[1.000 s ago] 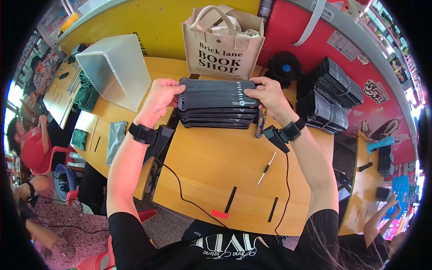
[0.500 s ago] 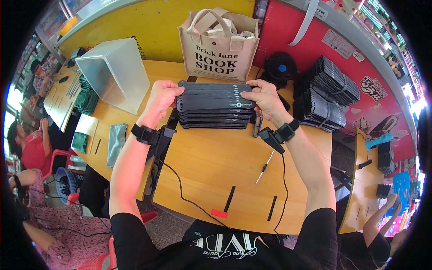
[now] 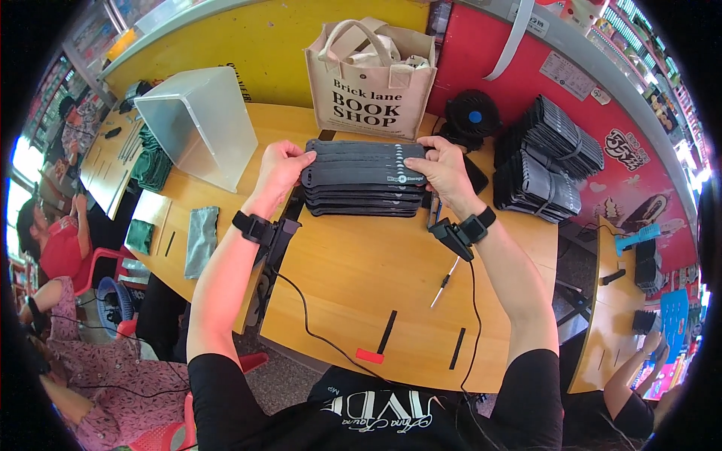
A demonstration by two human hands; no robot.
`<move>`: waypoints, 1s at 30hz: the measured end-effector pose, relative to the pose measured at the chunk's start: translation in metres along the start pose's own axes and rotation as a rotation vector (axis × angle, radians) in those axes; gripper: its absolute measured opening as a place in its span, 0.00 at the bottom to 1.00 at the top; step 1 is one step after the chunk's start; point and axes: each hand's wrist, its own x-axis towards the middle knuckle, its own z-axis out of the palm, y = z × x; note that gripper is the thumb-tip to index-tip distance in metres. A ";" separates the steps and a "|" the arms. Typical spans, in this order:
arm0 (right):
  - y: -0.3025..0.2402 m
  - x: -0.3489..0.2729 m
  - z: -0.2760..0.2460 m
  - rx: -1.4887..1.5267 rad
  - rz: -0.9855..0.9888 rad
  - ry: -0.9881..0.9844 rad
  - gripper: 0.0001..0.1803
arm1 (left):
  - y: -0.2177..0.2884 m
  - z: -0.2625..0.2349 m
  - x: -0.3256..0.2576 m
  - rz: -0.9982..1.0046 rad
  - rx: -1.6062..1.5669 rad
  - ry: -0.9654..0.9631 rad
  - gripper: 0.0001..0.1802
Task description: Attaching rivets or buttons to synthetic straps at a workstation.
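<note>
A fanned stack of flat black straps point(image 3: 359, 178) with rounded ends lies at the far side of my table, running left to right. Small white marks and printing show near its right end. My left hand point(image 3: 284, 167) pinches the left end between thumb and fingers. At the right end, my right hand point(image 3: 444, 165) grips the straps with its thumb on top. How many layers each hand holds is hidden. Just below my right hand, a slim dark tool point(image 3: 434, 209) is partly covered by my wrist device.
Bundled black straps point(image 3: 545, 161) are piled at the right, beside a small black fan point(image 3: 472, 114). A beige tote bag point(image 3: 370, 83) stands behind the stack. A translucent bin point(image 3: 214, 135) sits on its side at the left. A pen point(image 3: 444, 283) and black strips point(image 3: 387, 331) lie nearer me.
The whole view has shifted slightly. Both hands keep hold of the strap stack's ends, with only a small change in the fingers' position.
</note>
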 end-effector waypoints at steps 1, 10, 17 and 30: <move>0.001 0.001 0.001 0.001 -0.002 0.002 0.29 | 0.002 0.000 -0.002 0.015 0.004 0.019 0.11; 0.005 0.005 0.000 -0.406 -0.208 0.101 0.31 | 0.042 0.038 -0.044 0.700 0.928 0.167 0.30; -0.009 -0.011 0.009 -1.000 -0.474 0.184 0.29 | 0.035 0.040 -0.044 0.433 1.017 -0.144 0.34; 0.017 -0.012 0.029 -1.063 -0.597 0.000 0.34 | 0.008 0.044 -0.034 0.684 0.868 -0.047 0.34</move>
